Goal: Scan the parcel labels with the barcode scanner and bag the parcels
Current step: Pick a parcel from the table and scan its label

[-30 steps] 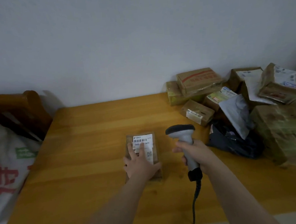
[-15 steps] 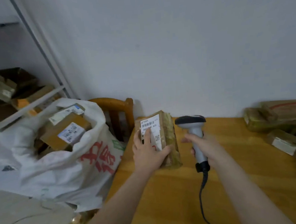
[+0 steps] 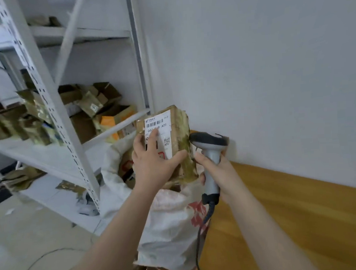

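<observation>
Parcel: a small brown box (image 3: 182,132) wrapped in shiny tape. It is up in the air, just above the open top of the bag.
Label: the white sticker (image 3: 158,123) with black bars is on the side of the box that faces us.
Left hand: this hand (image 3: 154,163) holds the box. The fingers lie spread over the sticker and the thumb hooks round the right edge.
Barcode scanner: the grey scanner (image 3: 210,145) is just beside the right side of the box. Its dark head is at the top, and a black cable (image 3: 202,233) hangs down from it.
Right hand: this hand (image 3: 220,169) is wrapped tight round the scanner handle.
Bag: a big white sack (image 3: 168,225) with red print stands next to the wooden table (image 3: 293,221). Its top is open. Something brown shows inside, maybe other parcels, but it is too blurry to be sure.
Done so far: I think this box is about to go in the bag, so its scan looks finished. No scanner light shows on the sticker.
Left to do: let the box drop into the bag. No other parcels waiting for a scan are in view here.
Around: a white metal shelf rack (image 3: 52,100) on the left holds more brown boxes (image 3: 87,105).
</observation>
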